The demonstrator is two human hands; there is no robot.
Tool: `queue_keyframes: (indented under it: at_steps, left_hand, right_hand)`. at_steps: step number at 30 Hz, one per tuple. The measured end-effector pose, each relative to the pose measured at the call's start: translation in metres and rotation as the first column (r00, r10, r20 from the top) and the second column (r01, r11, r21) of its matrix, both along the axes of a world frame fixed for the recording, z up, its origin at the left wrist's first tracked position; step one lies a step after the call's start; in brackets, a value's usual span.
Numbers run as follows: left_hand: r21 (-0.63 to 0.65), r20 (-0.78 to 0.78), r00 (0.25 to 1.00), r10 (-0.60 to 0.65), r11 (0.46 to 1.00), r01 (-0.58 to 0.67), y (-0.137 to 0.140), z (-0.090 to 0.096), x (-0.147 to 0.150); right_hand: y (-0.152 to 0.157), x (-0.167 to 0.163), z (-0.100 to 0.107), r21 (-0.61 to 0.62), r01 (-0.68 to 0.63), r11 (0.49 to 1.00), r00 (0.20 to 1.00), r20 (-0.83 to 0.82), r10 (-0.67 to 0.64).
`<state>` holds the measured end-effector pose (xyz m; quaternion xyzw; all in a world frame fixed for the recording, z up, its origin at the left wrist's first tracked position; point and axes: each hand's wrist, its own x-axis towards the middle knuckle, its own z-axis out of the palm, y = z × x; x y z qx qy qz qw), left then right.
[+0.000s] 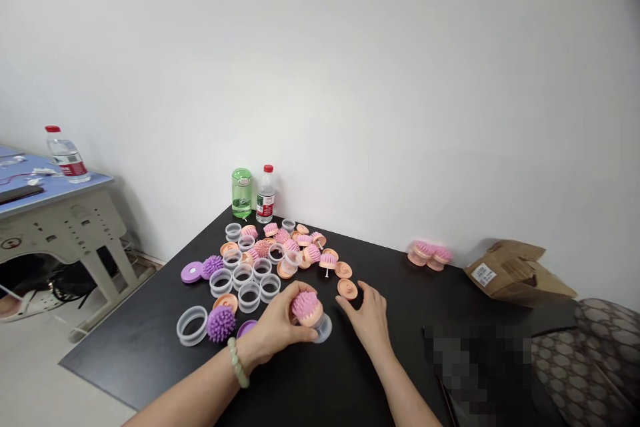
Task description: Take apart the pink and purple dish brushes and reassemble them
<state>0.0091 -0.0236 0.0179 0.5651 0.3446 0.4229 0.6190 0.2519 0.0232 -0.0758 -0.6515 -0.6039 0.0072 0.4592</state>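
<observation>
A left hand [274, 324], wearing a pale green beaded bracelet [238, 363], has its thumb and fingers curled in around a pink bristled dome [306, 305] with a smooth peach base, gripping it at the sides. The dome is well in front of and to the right of the landmark, a clear plastic bottle [265, 199] with a red cap standing on a black tabletop [135, 333]. Its short, soft-looking bristles are packed closely over a rounded top, facing up with a slight tilt; the peach band shows below them on the near side. Under the dome sits a translucent, colourless plastic ring [325, 329] with a flared edge; whether it touches the tabletop cannot be told. The right hand [370, 321], farther to the bottle's right, is partly open, thumb and forefinger spread apart, with nothing visible in its grasp. Its fingertips are just beside a round peach plastic disc [347, 289] with a raised centre; contact is unclear. Directly in front of the bottle lie more colourless rings, peach discs and pink domes, with a purple spiky ball [221, 324] farther forward and to its left.
</observation>
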Motion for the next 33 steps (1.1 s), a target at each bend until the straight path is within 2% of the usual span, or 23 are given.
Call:
queue_keyframes:
  at_steps: [6,11,14,16,19,23,28,33]
  left_hand:
    - [-0.034,0.037,0.999,0.035,0.999,-0.034,0.000,-0.001,0.001]
    - [-0.081,0.114,0.993,0.032,0.996,-0.023,0.002,0.000,0.001]
    - [-0.081,0.151,0.987,0.063,0.995,-0.051,0.004,-0.001,-0.001]
    - [-0.063,0.151,0.985,0.087,0.995,-0.078,0.004,0.000,-0.002]
    - [-0.030,0.129,0.987,0.101,0.995,-0.098,0.005,0.002,-0.003]
    - [0.007,0.048,0.992,0.114,0.993,-0.115,0.006,0.002,-0.002]
    - [0.097,-0.069,0.984,0.164,0.983,-0.157,0.006,-0.001,-0.001]
    - [0.121,-0.093,0.980,0.174,0.979,-0.162,0.005,0.002,-0.003]
  right_hand:
    - [0.005,-0.007,0.003,0.015,-0.004,1.000,0.999,0.033,0.003]
    - [-0.004,-0.005,0.012,0.012,-0.044,0.999,0.999,-0.006,0.044]
    - [-0.019,-0.009,0.022,-0.005,-0.100,0.995,0.994,-0.040,0.099]
    - [-0.031,-0.017,0.031,-0.031,-0.184,0.982,0.981,-0.067,0.182]
    - [-0.048,-0.034,0.047,-0.020,-0.305,0.952,0.946,-0.119,0.300]
    - [-0.063,-0.055,0.061,0.027,-0.365,0.931,0.922,-0.130,0.365]
    - [-0.069,-0.059,0.065,0.074,-0.413,0.908,0.901,-0.116,0.419]
    - [-0.069,-0.056,0.065,0.112,-0.399,0.910,0.909,-0.084,0.409]
